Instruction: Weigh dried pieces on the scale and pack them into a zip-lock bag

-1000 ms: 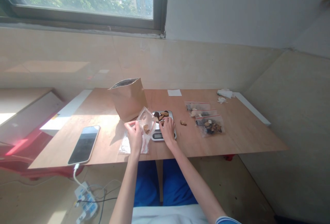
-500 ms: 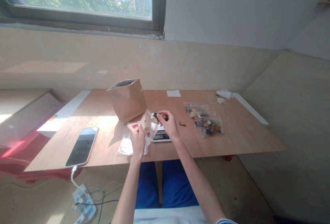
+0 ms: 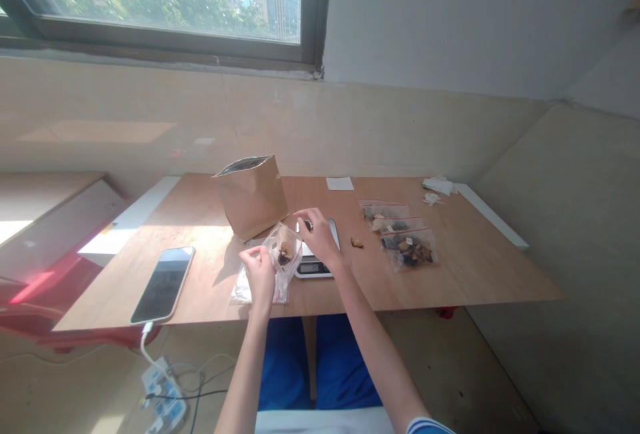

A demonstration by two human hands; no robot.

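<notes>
My left hand (image 3: 259, 273) pinches the side of a small clear zip bag (image 3: 294, 262) with a red seal line, holding it tilted. Brown and dark dried pieces (image 3: 284, 254) lie inside the bag. Just right of the bag's mouth, my right hand (image 3: 319, 239) is curled over a white digital scale (image 3: 333, 229), fingers bent together. A dark bit shows beneath those fingers; whether they grip it or it rests on the scale is unclear. One loose brown dried piece (image 3: 357, 243) lies on the table right of the scale. Flat clear bags (image 3: 243, 291) lie under my left hand.
A brown paper pouch (image 3: 253, 197) stands open behind the bag. Several filled zip bags (image 3: 409, 249) lie to the right. A phone (image 3: 164, 284) charges at left. White paper (image 3: 340, 183) and crumpled tissue (image 3: 439, 185) are at the back of the wooden table (image 3: 465, 281).
My right hand has moved slightly left and up toward the bag's mouth, and the brown piece in its fingers no longer shows. More dried pieces appear in the bag. The view has shifted slightly.
</notes>
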